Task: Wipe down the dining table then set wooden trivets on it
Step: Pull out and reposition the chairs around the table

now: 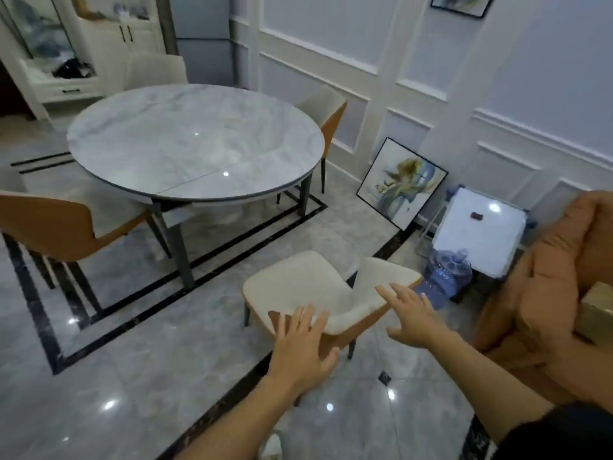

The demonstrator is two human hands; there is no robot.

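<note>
- L hand (303,346): fingers spread, holding nothing, at the backrest edge of a white chair (308,283); can't tell if touching.
- R hand (411,317): fingers spread, holding nothing, by the backrest's right end.
- Round marble table (166,151): beyond the chair, well apart from both hands.

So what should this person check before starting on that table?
1. Hands free: left hand and right hand are spread open and hold nothing. Ok.
2. Hold on the chair: the left hand lies at the backrest edge, but the right hand's contact is unclear. Cannot tell.
3. Dining table within reach: it stands beyond the chair, away from both hands. Not ok.
4. Wiping cloth at hand: none in view. Not ok.
5. Wooden trivets ready: none in view. Cannot tell.
</note>
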